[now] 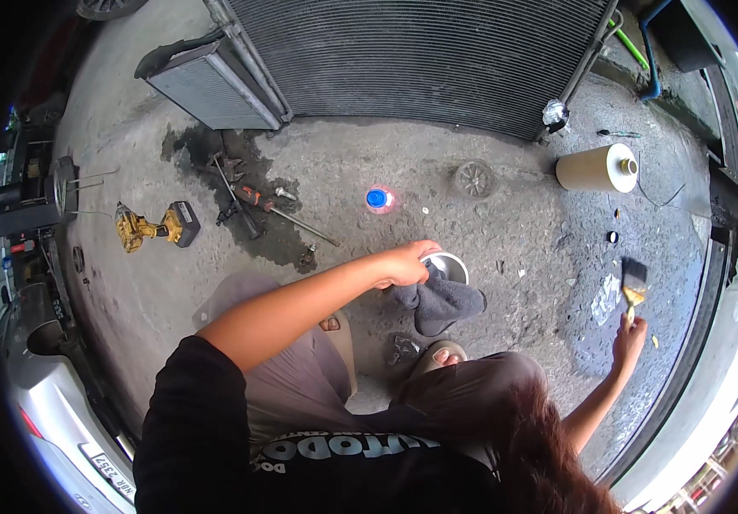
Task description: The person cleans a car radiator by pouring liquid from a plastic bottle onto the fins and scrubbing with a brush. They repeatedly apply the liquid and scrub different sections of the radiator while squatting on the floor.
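Paintbrush (633, 287): light, stiff; right hand (628, 340) grips its handle, left hand (406, 262) clasps the metal can's (448, 265) rim nearby.

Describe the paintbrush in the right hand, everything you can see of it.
The paintbrush is flat and wide, with dark bristles, a pale metal band and a yellowish wooden handle. The right hand grips the handle's lower end, holding the brush roughly upright in the picture, bristles pointing away from the person, over the stained concrete floor. Whether the bristles touch the floor cannot be told.
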`<state>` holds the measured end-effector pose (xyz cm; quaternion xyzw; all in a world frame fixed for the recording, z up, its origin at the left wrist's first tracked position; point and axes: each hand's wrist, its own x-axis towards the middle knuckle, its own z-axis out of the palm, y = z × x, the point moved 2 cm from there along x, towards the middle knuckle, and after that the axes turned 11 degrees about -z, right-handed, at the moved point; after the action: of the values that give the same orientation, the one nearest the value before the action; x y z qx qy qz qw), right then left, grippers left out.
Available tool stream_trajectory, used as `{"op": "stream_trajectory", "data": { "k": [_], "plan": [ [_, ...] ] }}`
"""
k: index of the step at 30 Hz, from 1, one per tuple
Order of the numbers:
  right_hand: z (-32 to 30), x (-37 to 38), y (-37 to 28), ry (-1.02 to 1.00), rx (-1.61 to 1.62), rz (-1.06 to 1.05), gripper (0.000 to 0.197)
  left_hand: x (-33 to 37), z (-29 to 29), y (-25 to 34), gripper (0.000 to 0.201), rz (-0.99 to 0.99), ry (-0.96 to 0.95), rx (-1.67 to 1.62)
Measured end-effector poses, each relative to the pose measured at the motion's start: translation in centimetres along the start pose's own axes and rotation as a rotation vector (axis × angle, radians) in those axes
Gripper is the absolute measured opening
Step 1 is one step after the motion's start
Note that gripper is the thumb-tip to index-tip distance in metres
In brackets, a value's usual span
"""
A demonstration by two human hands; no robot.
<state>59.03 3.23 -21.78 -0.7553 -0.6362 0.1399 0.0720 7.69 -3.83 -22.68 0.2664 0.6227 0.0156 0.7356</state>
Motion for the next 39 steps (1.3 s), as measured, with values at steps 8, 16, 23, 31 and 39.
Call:
{"op": "stream_trajectory", "data": {
  "k": [8,16,23,31,39],
  "plan": [
    [-4.7,-5.3,-21.4,-0.389,0.158,-0.339,0.032,6.1,-0.2,-0.5,0.056,-0.017,0.329,0.222],
    [-1.8,-1.2,-35.2,-0.267,-0.165,-0.736,0.027,7.0,-1.3,-1.4,0.059,-0.168,0.61,0.507],
    [0.2,-0.3,-39.4,-0.226,-0.347,-0.896,0.012,-2.8,1.1,5.6,0.034,0.163,0.347,0.861],
    [0.5,2.9,-44.0,-0.346,-0.587,-1.008,0.009,-11.5,1.7,5.3,0.035,0.468,0.264,0.794],
    [2.3,5.6,-49.0,-0.363,-0.674,-1.07,0.012,-9.4,4.0,4.7,0.034,0.503,0.299,1.061]
  ]
}}
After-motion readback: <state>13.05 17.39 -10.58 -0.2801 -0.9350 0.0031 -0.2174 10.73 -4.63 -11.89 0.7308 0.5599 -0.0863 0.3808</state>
